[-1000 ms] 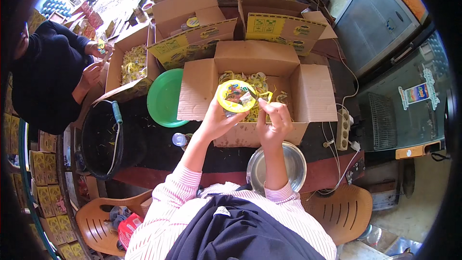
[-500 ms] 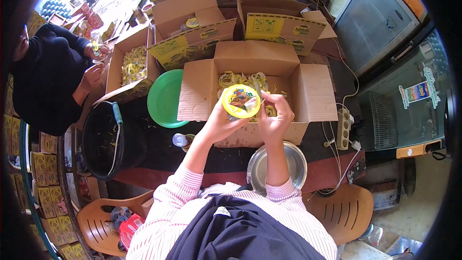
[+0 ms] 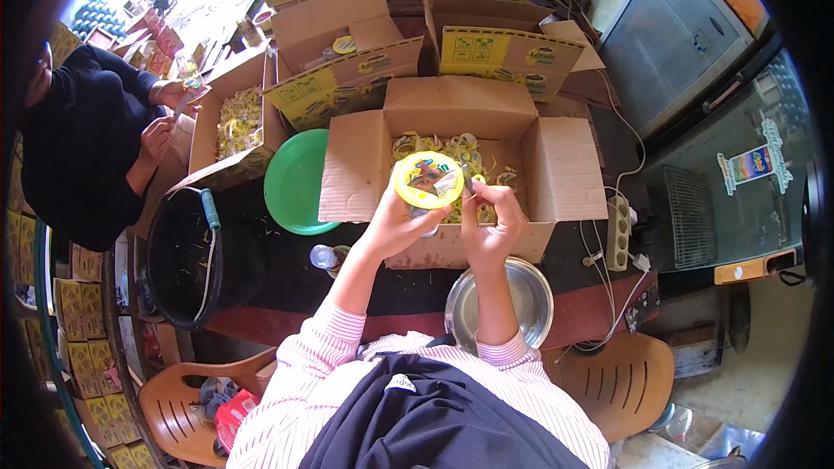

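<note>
My left hand (image 3: 389,224) is wrapped round a small cup with a bright yellow rim and printed lid (image 3: 427,179), held above an open cardboard box (image 3: 569,169). My right hand (image 3: 492,221) pinches a dark narrow blade (image 3: 467,175) upright against the right side of the cup's rim. A small yellow curl shows beside the blade. Inside the box lie yellow strips and trimmings (image 3: 500,172). Below my right hand, partly behind the forearm, is a steel bowl (image 3: 537,304).
At left a co-worker (image 3: 82,122) holds a cup and blade beside another box (image 3: 239,122). Around me are a green basin (image 3: 291,187), a bottle (image 3: 323,256), a black bucket (image 3: 169,260), more cartons (image 3: 504,52), a power strip (image 3: 618,234) with cables, and chairs (image 3: 621,382).
The cup moved slightly right, then back a little left. My right hand and blade shifted along the rim. The co-worker's hands and cup also moved slightly.
</note>
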A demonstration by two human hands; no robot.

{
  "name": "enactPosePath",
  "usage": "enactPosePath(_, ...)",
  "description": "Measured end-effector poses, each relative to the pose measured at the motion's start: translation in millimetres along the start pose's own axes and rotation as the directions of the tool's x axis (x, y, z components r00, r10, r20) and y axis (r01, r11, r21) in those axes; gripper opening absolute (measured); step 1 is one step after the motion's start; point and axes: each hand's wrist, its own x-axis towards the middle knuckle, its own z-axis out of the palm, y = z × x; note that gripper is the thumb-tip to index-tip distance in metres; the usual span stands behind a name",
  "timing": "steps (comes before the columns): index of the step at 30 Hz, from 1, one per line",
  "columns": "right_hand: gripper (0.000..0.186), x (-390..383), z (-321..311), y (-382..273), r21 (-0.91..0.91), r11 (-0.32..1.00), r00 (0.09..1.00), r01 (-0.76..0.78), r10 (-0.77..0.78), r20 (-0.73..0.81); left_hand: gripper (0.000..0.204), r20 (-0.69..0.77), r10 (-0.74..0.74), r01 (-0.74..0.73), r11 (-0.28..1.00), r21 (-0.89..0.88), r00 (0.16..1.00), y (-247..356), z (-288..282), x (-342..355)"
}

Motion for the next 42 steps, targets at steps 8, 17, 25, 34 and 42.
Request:
enactPosePath(8,0.022,2,10,0,-0.054,0.997,0.998,0.062,-0.063,-0.011,0.054,0.002,0.049,-0.049,0.995,0.092,0.999,-7,-4,-2)
enactPosePath(17,0.022,12,12,6,0.086,0.996,0.999,-0.028,0.024,0.049,0.054,-0.019,0.058,-0.056,0.994,0.091,0.998,0,-2,-4)
enactPosePath(25,0.021,4,14,1,0.059,0.996,0.998,-0.062,0.064,-0.022,0.051,-0.034,0.106,-0.09,0.945,0.314,0.994,-18,-10,-5)
enactPosePath(34,0.02,-1,15,-4,-0.037,0.999,1.0,0.006,-0.007,-0.011,0.041,-0.137,0.21,-0.18,0.962,0.204,0.968,-13,2,-5)
enactPosePath(42,0.022,-1,16,-6,-0.099,0.994,0.999,0.051,-0.052,-0.011,0.033,-0.094,0.182,-0.145,0.939,0.312,0.979,-15,2,-8)
